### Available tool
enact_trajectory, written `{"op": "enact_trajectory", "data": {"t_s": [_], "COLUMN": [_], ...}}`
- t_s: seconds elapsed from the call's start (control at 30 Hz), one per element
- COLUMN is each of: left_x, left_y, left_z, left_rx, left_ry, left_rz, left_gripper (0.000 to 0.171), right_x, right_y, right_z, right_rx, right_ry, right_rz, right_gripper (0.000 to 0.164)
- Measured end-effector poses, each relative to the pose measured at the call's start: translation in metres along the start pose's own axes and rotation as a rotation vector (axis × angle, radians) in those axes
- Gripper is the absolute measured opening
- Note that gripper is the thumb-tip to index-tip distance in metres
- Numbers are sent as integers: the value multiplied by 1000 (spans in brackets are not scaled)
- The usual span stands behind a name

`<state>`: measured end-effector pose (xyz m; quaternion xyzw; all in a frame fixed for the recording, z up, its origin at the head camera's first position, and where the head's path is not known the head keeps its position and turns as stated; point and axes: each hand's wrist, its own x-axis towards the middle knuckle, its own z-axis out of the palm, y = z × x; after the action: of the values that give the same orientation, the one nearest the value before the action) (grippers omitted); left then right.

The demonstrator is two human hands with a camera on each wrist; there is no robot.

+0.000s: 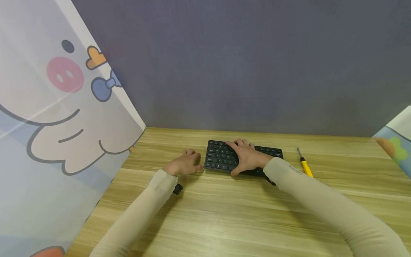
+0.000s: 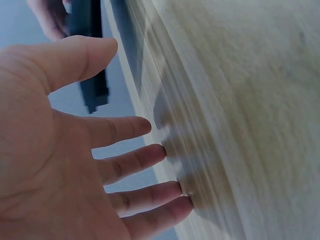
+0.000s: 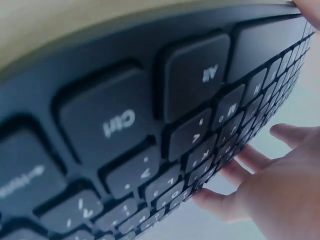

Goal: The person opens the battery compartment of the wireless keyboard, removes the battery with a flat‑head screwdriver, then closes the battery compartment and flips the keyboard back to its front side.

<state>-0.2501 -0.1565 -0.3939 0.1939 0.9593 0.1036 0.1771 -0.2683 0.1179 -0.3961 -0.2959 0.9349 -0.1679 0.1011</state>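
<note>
A black keyboard (image 1: 221, 157) with white-lettered keys lies across the middle of the wooden table in the head view. My right hand (image 1: 248, 157) spans it from above and grips it, thumb at the near edge and fingers over the far edge. Large keys such as Ctrl (image 3: 112, 115) fill the right wrist view, with fingers at the far edge. Just off the keyboard's left end is my left hand (image 1: 185, 163), holding nothing. Its fingers (image 2: 145, 160) are spread, tips down at the wooden tabletop. The right palm and sleeve hide part of the keyboard.
To the right lies a screwdriver (image 1: 307, 167) with a yellow and black handle. A small black object (image 1: 177, 189) shows beside the left sleeve, and another dark piece (image 1: 270, 181) peeks out below the right cuff. A grey panel (image 1: 240, 71) rises behind the table (image 1: 224, 221).
</note>
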Motion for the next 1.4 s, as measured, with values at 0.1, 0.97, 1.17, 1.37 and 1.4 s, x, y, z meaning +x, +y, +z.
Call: {"op": "enact_trajectory", "data": {"t_s": [0.1,0.97,1.17,1.37,1.4], "left_x": [0,3,8,17,19], "left_y": [0,3,6,10,11], "left_z": [0,1,0,-1,-2], "left_rx": [2,32,-4,-95,-122], "left_ry": [-5,21,25,109,130], "left_rz": [-6,10,32,223,263], "left_gripper": [60,57,62,70,72], "right_x": [-2,-9,-10,-13,-13], "right_y": [1,-17,-20,-23,-23], "right_z": [-7,-34,-39,-42,-42], "right_rx": [34,192,202,221,226], "right_ry": [12,160,175,198,202], "right_rz": [4,-93,-97,-132,-141], "right_gripper": [119,118,118,117,117]}}
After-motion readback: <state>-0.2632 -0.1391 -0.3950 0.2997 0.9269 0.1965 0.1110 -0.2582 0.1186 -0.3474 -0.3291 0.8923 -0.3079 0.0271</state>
